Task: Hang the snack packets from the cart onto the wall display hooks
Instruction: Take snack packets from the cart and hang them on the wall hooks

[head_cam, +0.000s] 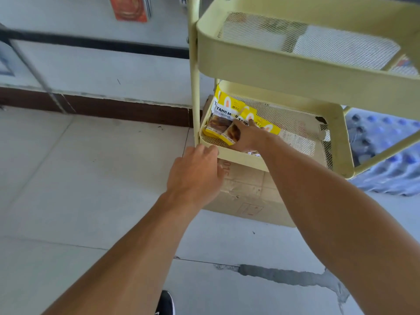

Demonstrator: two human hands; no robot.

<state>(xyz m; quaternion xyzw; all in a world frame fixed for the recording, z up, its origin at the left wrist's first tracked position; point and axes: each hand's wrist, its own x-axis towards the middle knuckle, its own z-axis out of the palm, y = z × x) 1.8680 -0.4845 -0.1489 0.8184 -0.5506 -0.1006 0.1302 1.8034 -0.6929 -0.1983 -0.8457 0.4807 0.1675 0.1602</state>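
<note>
A pale yellow cart (268, 64) stands at upper right with mesh shelves. Its lower shelf (241, 156) holds yellow snack packets (223, 105) leaning in the left corner. My right hand (246, 136) reaches into that shelf and its fingers curl round one yellow packet (246, 115) lying on the pile. My left hand (196, 172) hovers just outside the shelf's front rim, fingers loosely bent and holding nothing. The wall hooks are out of view.
A cardboard box (247, 196) sits on the floor under the cart. Shrink-wrapped water bottles (386, 160) lie to the right. An orange packet (130, 9) hangs on the grey wall at top left. A grey tiled floor spreads on the left.
</note>
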